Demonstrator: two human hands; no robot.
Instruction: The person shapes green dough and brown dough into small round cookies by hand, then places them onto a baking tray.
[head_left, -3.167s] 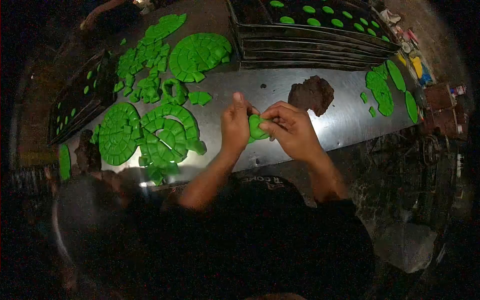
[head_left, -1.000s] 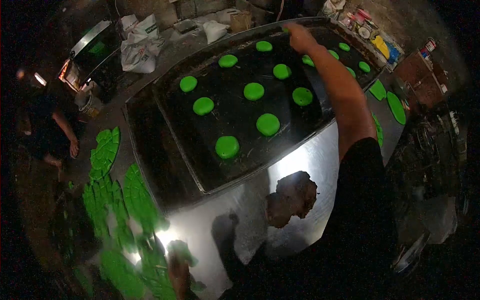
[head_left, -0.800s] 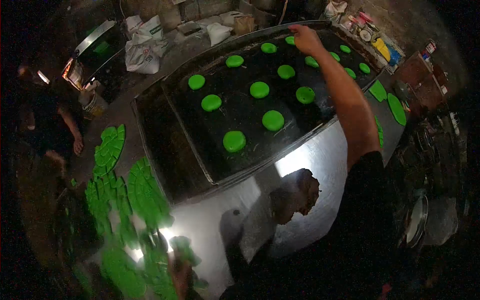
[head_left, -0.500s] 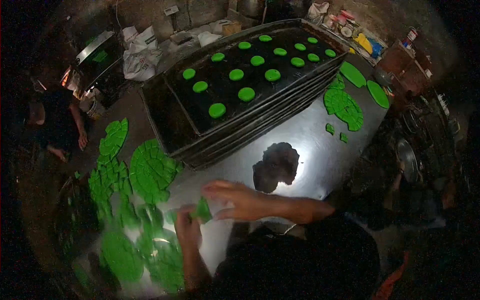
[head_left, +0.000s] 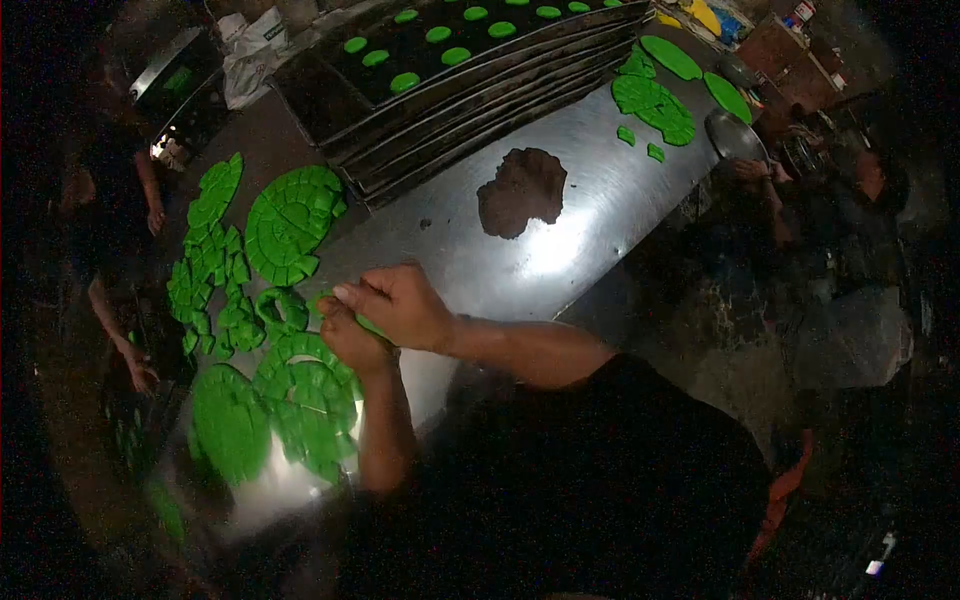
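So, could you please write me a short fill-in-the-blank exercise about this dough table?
The left hand and right hand pinch a small ____ dough piece.
The flat dough lump on the shiny metal table is ____.
The dark metal baking trays holding round green discs are ____ on one another.
Missing: green; brown; stacked.

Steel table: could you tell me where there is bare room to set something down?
The steel table is bare between the brown lump and the right hand. Green discs crowd the left end; stacked trays fill the back.
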